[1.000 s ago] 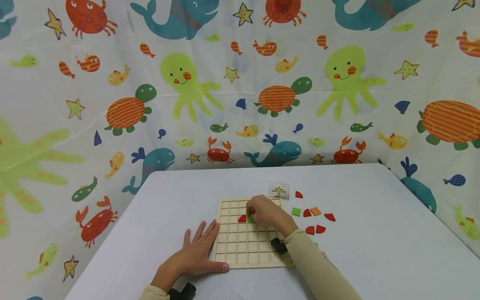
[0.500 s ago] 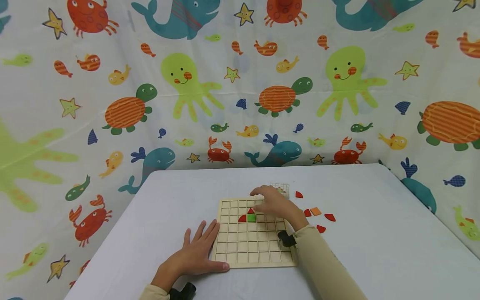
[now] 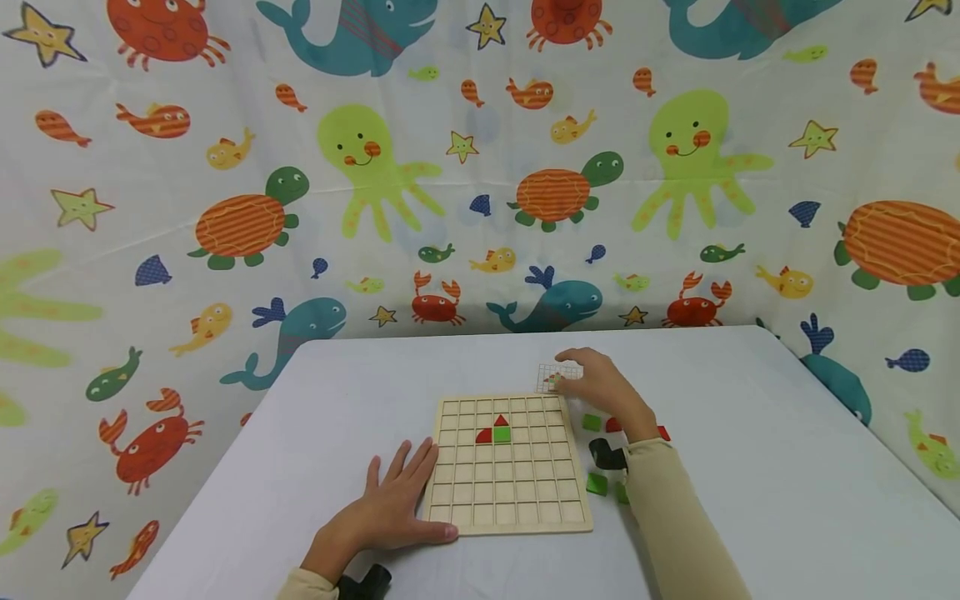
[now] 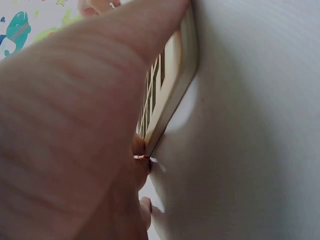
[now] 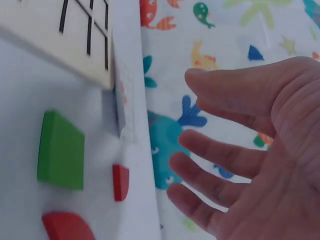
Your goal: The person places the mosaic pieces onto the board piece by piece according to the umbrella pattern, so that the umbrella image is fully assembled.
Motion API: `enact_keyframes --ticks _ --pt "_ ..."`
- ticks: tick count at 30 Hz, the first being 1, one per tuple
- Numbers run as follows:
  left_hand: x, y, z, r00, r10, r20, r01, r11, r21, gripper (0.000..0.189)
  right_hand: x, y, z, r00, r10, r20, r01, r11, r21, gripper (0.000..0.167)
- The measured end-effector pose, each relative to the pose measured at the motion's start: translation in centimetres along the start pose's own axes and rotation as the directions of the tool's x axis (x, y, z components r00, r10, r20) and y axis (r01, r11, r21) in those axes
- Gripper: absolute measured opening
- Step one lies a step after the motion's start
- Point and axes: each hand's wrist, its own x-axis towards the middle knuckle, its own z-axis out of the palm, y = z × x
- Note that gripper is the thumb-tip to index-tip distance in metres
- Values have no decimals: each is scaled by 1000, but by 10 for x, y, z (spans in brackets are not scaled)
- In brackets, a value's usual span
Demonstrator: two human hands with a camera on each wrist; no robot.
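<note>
A square wooden grid board [image 3: 517, 492] lies flat on the white table. On its upper middle sit a green square tile [image 3: 502, 434], a red quarter-round tile [image 3: 484, 436] to its left and a red triangular tile [image 3: 501, 421] above it. My left hand [image 3: 390, 512] rests at the board's lower left corner, fingers spread along the left side and thumb on the near edge. Beyond the upper right corner, my right hand [image 3: 607, 392] hovers by a small printed pattern card [image 3: 547, 373], partly covering it. The right wrist view shows these fingers apart, holding nothing.
Right of the board lie loose tiles, among them green squares [image 3: 597, 483] and red pieces [image 3: 613, 424], some hidden behind my right forearm. In the right wrist view, a green tile [image 5: 62, 150] lies near the board's corner. A sea-animal cloth [image 3: 480, 250] hangs behind the table.
My right hand has drawn back from the tiles on the board, up and right to the card. The red triangle and green square have come into sight. The left hand stays put.
</note>
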Motion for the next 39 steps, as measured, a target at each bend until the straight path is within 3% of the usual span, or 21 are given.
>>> enact_keyframes --ticks 5,11,18,21,28,39 --pt "-1 0 -1 1000 2 3 -2 1000 -12 125 -3 16 -7 994 107 1 -107 994 -40 43" --pt "-1 0 0 1000 3 5 -3 1000 -13 126 -2 33 -4 972 234 16 -232 968 -99 36" --pt "0 -2 2 1000 -4 6 4 1000 -21 128 2 44 4 970 233 -73 -242 959 -146 12" --pt "0 -2 2 1000 -3 5 3 1000 -21 128 2 44 5 964 254 -78 -264 953 -152 14" --pt "-1 -1 2 1000 -10 6 10 1000 -29 128 1 39 4 927 372 -38 -374 916 -148 25" --pt "-1 0 3 1000 -5 7 5 1000 -25 127 1 39 5 948 306 -84 -313 946 -82 13"
